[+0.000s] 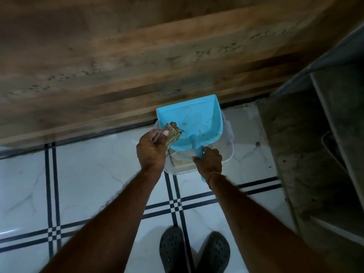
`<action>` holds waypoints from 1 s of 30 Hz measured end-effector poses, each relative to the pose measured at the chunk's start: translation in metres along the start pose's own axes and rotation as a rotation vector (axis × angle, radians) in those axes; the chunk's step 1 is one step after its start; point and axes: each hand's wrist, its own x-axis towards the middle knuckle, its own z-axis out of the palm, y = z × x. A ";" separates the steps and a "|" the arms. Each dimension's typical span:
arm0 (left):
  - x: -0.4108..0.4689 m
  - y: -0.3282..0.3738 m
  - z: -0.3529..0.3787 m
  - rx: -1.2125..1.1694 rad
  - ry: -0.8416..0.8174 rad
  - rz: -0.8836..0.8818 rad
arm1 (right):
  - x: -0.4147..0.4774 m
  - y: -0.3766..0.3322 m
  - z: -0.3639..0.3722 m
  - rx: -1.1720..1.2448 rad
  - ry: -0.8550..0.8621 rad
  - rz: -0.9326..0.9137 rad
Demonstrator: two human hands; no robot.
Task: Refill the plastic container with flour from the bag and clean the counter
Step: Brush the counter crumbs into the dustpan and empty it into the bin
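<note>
A light blue dustpan (194,119) hangs over a clear plastic bin (229,154) that stands on the floor by the wooden panel. My right hand (208,160) grips the dustpan's handle. My left hand (152,148) is closed on a small worn brush or cloth (173,133), whose end rests on the pan's left edge. The pan's inside shows a few crumbs and yellowish stains. Pale contents show in the bin under the pan. No flour bag or flour container is in view.
A brown wooden panel (137,62) fills the upper half. White floor tiles (94,174) with dark stripe lines lie below. A rough grey concrete structure (307,154) rises at the right. My feet in dark perforated clogs (194,251) stand at the bottom centre.
</note>
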 end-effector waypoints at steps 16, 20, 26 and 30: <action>-0.052 0.157 -0.056 -0.257 -0.562 -0.108 | -0.126 -0.051 -0.175 0.979 -0.242 -0.283; -0.080 0.250 -0.089 -0.208 -0.746 -0.051 | -0.192 -0.082 -0.267 1.020 -0.318 -0.295; -0.138 0.392 -0.148 -0.224 -0.769 -0.055 | -0.301 -0.111 -0.401 1.152 -0.216 -0.383; -0.197 0.473 -0.170 -0.186 -0.911 0.003 | -0.367 -0.116 -0.473 1.218 0.029 -0.405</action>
